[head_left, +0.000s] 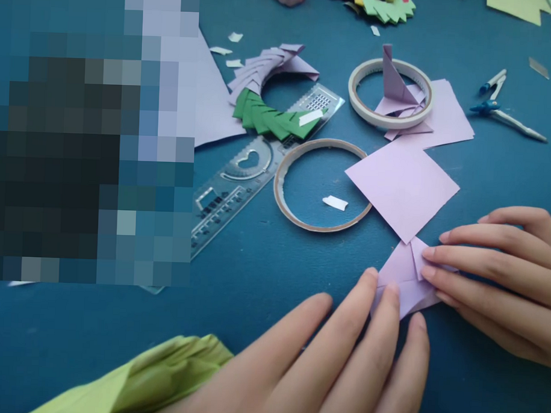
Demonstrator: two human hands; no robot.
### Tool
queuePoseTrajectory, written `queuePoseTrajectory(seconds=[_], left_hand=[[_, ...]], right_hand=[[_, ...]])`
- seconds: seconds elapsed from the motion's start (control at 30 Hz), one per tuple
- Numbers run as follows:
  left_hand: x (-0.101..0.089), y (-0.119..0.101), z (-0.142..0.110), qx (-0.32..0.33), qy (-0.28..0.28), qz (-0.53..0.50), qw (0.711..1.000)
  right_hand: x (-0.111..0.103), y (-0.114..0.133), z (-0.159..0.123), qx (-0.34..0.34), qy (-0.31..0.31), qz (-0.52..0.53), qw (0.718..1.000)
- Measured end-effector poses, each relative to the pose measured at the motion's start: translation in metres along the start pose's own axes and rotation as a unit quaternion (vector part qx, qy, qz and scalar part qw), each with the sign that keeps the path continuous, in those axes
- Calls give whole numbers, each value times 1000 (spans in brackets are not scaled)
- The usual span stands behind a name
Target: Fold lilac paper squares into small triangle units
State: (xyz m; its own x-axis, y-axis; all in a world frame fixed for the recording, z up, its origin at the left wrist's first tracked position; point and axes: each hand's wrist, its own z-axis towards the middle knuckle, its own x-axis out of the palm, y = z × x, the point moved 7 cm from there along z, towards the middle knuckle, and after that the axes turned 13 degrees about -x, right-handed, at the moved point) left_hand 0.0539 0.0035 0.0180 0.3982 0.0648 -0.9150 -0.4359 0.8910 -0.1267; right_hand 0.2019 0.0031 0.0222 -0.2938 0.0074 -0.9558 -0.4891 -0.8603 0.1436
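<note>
With our left hand (337, 359) and right hand (503, 268), fingers loosely spread, we are pressing a partly folded lilac paper piece (403, 286) against the blue tabletop (235, 325); just beyond our fingertips, a flat lilac paper square (402, 190) is overlapping a thin ring-shaped tape roll (279, 197).

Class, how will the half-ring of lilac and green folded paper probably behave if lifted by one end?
The half-ring looks light for its size, being folded paper around an open middle. It would probably flex or sag, since its overlapping pieces form an open curve rather than a closed loop. The white strip on its green end might slide off if it is loose.
</note>
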Motion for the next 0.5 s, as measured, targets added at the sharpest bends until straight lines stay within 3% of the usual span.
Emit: queuePoseTrajectory(seconds=[0.5], left_hand=[[2, 0, -2, 10, 24, 2, 1000]], right_hand=[[3, 18, 3, 0, 17, -82, 997]])
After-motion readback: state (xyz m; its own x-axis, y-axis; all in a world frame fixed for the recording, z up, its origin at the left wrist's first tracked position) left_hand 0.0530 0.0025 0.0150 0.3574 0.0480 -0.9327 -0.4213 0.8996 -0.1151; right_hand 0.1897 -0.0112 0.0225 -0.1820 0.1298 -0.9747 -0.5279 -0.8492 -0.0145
